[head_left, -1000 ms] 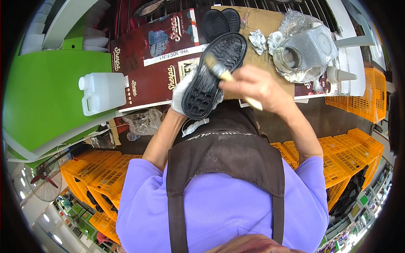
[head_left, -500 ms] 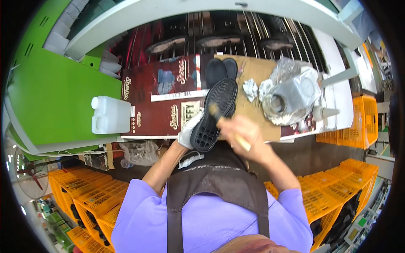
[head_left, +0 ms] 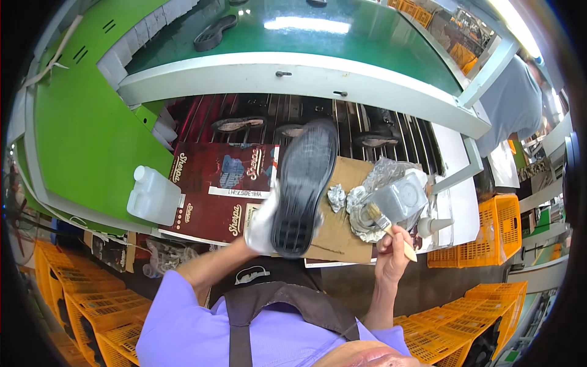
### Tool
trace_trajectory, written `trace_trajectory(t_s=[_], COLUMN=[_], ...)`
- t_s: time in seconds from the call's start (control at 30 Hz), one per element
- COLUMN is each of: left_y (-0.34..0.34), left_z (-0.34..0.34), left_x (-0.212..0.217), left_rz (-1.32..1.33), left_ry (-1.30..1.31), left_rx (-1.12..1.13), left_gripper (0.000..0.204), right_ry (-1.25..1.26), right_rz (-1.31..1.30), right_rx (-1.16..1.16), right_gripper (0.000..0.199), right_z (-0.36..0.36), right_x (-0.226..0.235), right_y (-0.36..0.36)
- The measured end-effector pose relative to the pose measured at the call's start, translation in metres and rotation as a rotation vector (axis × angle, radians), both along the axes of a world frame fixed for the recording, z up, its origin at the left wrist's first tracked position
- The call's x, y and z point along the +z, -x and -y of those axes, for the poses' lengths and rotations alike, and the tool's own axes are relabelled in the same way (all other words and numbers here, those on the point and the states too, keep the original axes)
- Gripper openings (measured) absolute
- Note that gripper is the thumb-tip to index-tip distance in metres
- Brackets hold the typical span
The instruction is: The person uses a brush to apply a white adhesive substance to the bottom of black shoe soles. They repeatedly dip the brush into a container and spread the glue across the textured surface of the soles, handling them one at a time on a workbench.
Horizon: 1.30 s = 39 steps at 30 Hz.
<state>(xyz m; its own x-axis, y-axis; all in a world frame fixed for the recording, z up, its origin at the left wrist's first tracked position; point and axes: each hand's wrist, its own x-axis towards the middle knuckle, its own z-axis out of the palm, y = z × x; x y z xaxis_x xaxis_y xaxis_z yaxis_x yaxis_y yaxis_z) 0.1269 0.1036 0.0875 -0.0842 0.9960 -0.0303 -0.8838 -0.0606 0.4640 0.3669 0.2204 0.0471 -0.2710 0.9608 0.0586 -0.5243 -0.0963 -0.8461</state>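
Note:
My left hand (head_left: 262, 226), in a white glove, is closed around the lower part of a black shoe sole (head_left: 304, 189). The sole is raised over the table, heel end toward me, and its visible face looks shiny and streaked. Bare, my right hand (head_left: 393, 255) grips the pale wooden handle of a flat brush (head_left: 380, 219). The bristles are over the opening of a cut translucent plastic bottle (head_left: 403, 199) lying on its side, wrapped in crumpled plastic film (head_left: 386, 173). A wad of white paper (head_left: 336, 197) sits between the sole and the bottle.
A white jug (head_left: 153, 197) stands at the table's left, beside a green cabinet (head_left: 85, 147). Past the printed cardboard (head_left: 211, 211), rollers carry several shoe parts below a white beam (head_left: 293, 76). A nozzle bottle (head_left: 433, 227) lies at right; orange crates (head_left: 477, 238) flank me.
The brush has left the sole and moved right to the cut bottle. The sole is now lifted higher toward the view, which has tilted up to show the green belt beyond.

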Motion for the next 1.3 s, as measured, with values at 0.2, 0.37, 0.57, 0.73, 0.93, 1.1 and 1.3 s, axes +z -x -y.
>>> trace_trajectory(t_s=[0.2,0.37,0.57,0.73,0.93,1.1,1.3], left_y=[0.093,0.238,0.215,0.201,0.195,0.194,0.187], left_z=[-0.147,-0.230,-0.174,-0.133,-0.131,-0.132,-0.140], left_x=[0.148,0.109,0.094,0.087,0.086,0.084,0.086], left_rz=[-0.389,-1.647,-2.069,-2.430,-2.408,-2.353,-2.401], left_ry=[-0.154,0.219,0.133,0.218,0.112,0.035,0.174], left_rx=[0.265,1.074,1.441,1.499,1.632,1.695,1.647], left_gripper=[0.052,0.045,0.030,0.024,0.020,0.019,0.025], right_ry=[-0.057,-0.092,-0.003,0.014,-0.086,-0.084,-0.394], right_rz=[0.141,0.304,0.319,0.285,0.366,0.462,0.750], right_rx=[0.072,0.178,0.182,0.223,0.272,0.221,0.084], right_gripper=[0.020,0.020,0.022,0.025,0.024,0.019,0.015], right_z=[0.012,0.026,0.034,0.035,0.033,0.030,0.014], right_x=[0.001,-0.010,-0.018,-0.015,-0.011,-0.007,-0.005], right_y=[0.003,0.019,0.012,0.017,0.017,0.012,0.002])
